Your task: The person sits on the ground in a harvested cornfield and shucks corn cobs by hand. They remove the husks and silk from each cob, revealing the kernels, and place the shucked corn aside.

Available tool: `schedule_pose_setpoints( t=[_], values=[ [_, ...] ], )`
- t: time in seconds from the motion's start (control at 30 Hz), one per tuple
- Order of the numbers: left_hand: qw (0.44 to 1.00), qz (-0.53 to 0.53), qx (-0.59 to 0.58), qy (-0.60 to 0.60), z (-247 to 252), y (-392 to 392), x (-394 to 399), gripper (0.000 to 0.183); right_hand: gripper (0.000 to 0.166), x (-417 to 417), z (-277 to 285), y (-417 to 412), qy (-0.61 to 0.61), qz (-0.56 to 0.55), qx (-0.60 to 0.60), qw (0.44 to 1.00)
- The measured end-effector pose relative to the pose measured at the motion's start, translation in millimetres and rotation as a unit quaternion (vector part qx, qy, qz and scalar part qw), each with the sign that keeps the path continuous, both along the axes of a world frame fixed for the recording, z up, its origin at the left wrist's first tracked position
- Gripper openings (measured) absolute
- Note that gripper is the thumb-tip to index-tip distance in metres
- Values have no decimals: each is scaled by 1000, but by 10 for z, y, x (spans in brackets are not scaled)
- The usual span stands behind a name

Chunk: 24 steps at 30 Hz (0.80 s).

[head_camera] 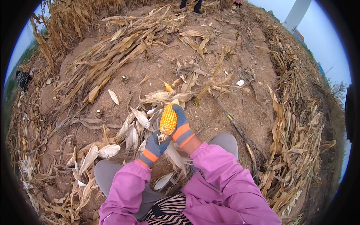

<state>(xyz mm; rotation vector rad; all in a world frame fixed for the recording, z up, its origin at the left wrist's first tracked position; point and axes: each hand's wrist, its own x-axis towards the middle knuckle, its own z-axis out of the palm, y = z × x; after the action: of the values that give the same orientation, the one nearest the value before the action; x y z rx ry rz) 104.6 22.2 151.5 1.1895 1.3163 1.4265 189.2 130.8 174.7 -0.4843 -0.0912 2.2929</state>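
Note:
A husked yellow corn ear is held upright between my two hands, its stalk end pointing down towards me. My left hand, in a blue-grey glove with an orange cuff band, grips the ear's base, where some husk remnants hang. On the ear's right side, my right hand in a matching glove closes around it, thumb near the top. Pale dry husks lie below and left of the hands. Just beyond them, a smaller corn ear rests on the ground by more husks.
Cut dry corn stalks lie in a heap at the upper left, with another row along the right. A thin stalk lies right of my knee. Another person's legs show at the top; a person is at far left.

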Motion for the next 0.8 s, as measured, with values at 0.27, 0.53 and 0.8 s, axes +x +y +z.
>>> schedule_pose_setpoints(
  t=[0.27, 0.53, 0.8],
  values=[
    [1000, -4, -20, -3, -51, -11, -37, 28, 40, 26, -69, -5, -9, 4, -19, 1000],
    [994, -21, -111, -8, -29, -101, -85, 30, 27, 44, -221, -164, -26, 22, -7, 999],
    [989, -52, -135, -38, -69, -135, 29, 23, 24, 110, -380, -98, -167, -38, 79, 982]
  ],
)
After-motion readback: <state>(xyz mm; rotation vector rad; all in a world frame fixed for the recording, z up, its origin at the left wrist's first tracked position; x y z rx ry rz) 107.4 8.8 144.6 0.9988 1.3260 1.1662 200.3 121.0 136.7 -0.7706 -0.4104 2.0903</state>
